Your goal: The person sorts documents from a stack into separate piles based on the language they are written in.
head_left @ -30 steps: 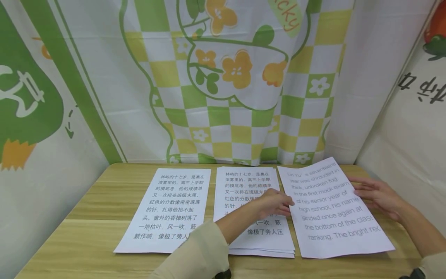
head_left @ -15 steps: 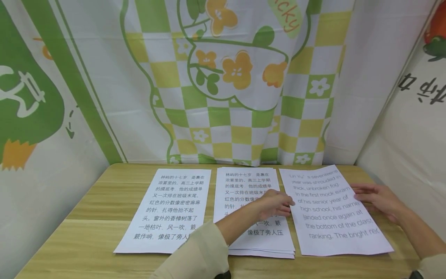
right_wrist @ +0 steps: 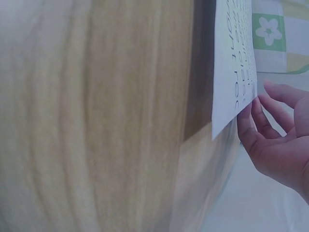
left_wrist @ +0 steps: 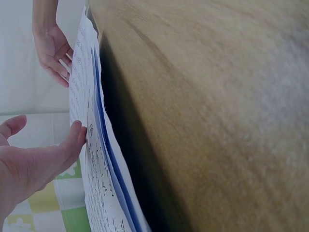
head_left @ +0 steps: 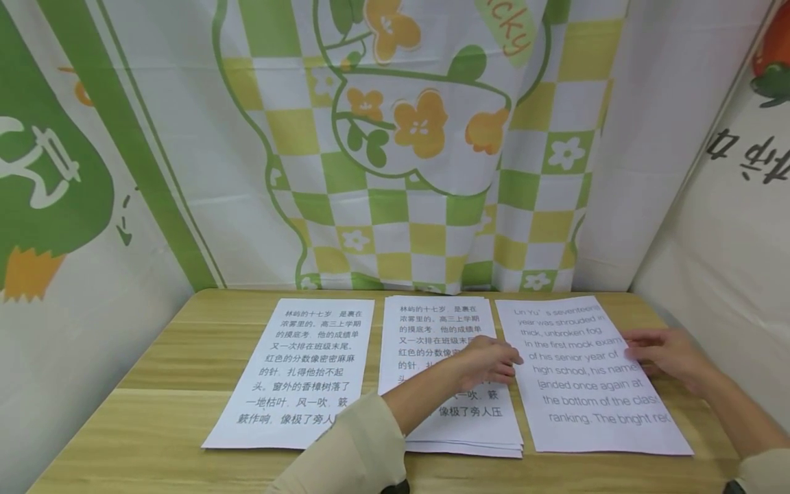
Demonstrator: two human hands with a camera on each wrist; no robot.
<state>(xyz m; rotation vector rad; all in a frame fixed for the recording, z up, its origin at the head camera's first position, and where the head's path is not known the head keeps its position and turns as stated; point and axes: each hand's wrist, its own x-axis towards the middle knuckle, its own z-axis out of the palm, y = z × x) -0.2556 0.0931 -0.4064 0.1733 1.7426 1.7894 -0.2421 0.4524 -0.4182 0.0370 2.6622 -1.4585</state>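
A white sheet with English print (head_left: 586, 384) lies at the right of the table, its right edge slightly raised. My left hand (head_left: 490, 360) reaches over the middle stack of paper (head_left: 457, 429), its fingertips at the sheet's left edge. In the left wrist view the thumb of my left hand (left_wrist: 34, 162) stands apart from the fingers. At the sheet's right edge is my right hand (head_left: 669, 357). The right wrist view shows the fingers of my right hand (right_wrist: 280, 130) touching the edge of the English sheet (right_wrist: 231, 63), thumb apart.
Another white sheet with Chinese print (head_left: 296, 370) lies at the left of the wooden table (head_left: 154, 412). Behind the table hangs a green and yellow checked curtain (head_left: 395, 206). Printed cloth walls stand at both sides.
The English sheet has settled lower and flatter; its raised far right corner has come down. My right hand has dropped slightly with it. My left hand has stayed in place.
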